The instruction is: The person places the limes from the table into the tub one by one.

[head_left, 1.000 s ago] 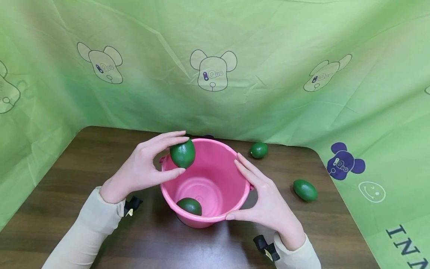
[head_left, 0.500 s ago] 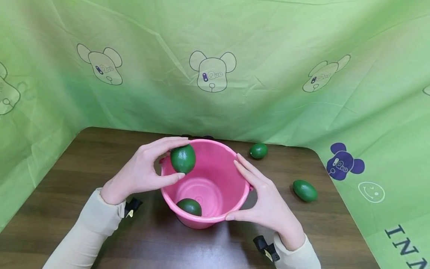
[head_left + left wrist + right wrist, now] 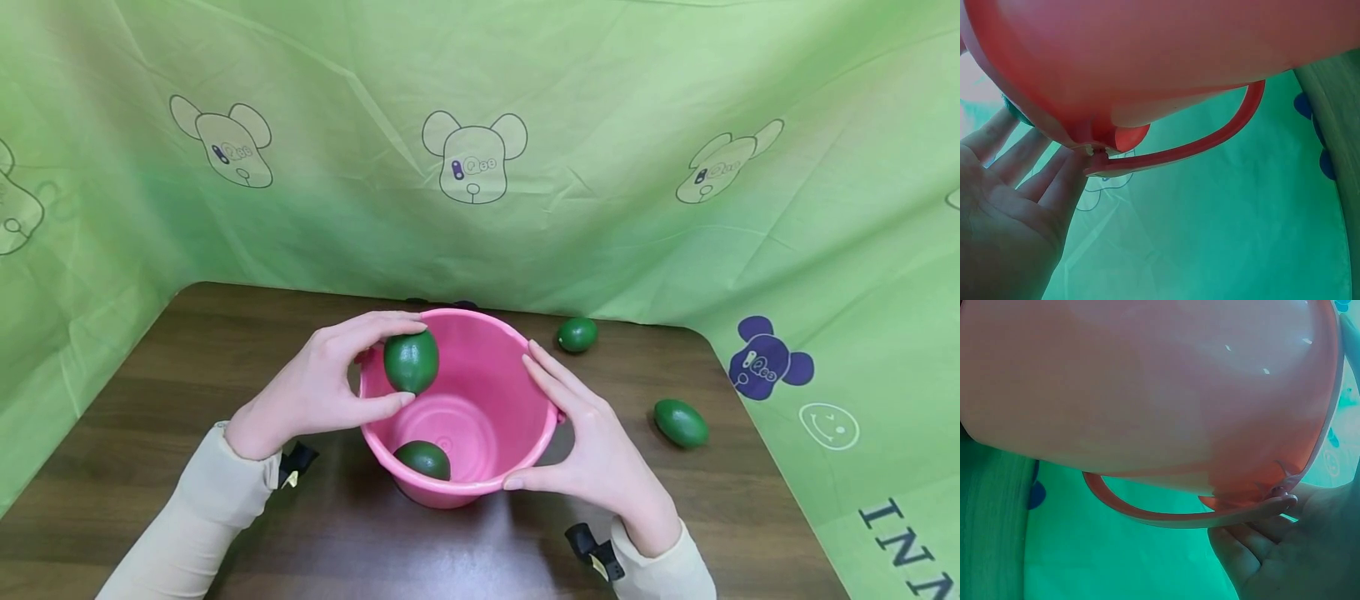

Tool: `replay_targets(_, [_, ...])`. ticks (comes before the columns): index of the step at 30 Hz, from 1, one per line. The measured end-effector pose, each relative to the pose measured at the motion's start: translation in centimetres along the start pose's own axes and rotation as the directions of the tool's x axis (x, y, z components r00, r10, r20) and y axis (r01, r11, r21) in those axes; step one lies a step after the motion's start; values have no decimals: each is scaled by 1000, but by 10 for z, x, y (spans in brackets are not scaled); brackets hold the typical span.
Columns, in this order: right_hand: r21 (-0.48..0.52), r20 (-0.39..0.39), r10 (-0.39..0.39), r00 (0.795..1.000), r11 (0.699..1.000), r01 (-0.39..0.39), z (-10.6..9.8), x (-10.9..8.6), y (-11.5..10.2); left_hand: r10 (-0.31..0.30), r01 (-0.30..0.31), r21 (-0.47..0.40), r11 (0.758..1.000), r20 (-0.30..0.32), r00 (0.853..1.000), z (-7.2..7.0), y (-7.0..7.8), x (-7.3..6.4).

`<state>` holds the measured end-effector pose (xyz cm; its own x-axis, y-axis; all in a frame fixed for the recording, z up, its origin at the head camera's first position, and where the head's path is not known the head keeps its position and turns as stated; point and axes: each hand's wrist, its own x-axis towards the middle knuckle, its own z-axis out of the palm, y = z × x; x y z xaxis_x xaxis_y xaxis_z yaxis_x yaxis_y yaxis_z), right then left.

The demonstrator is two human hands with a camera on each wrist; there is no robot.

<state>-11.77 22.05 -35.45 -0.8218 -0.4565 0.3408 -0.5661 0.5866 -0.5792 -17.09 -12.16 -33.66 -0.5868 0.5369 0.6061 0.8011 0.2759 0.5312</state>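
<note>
In the head view my left hand [image 3: 322,375] pinches a dark green lime [image 3: 411,362] between thumb and fingers, over the left part of the bucket's mouth. The pink bucket [image 3: 517,400] stands on the table, and another lime [image 3: 423,460] lies inside it against the near wall. My right hand [image 3: 600,450] holds the bucket's right rim, fingers along the far part and thumb at the near edge. From the left wrist, the bucket's side and its hanging handle [image 3: 1210,140] fill much of the view, with only a sliver of lime behind the rim.
Two more limes lie on the brown wooden table [image 3: 225,350]: one lime [image 3: 577,335] behind the bucket to the right, another lime [image 3: 681,423] farther right. A green cloth [image 3: 480,250] with printed bear heads hangs around the table's back and sides.
My left hand has lowered slightly toward the near side with the lime, which now sits a little farther over the bucket's opening. The right hand and bucket have stayed put.
</note>
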Motion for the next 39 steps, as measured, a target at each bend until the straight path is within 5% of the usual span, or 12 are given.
replay_targets(14, [-6,0,-2,1000,1000,2,0,1,0,48,-48,22,999,-20,999,4,-1,-1])
replay_targets(31, [2,-2,-4,1000,1000,4,1,2,-1,35,-35,46,998,-3,999,0,2,-3])
replay_targets(39, [-1,-4,-5,1000,1000,5,1,1,-1,28,-26,135,991,-8,1000,-1,0,-3])
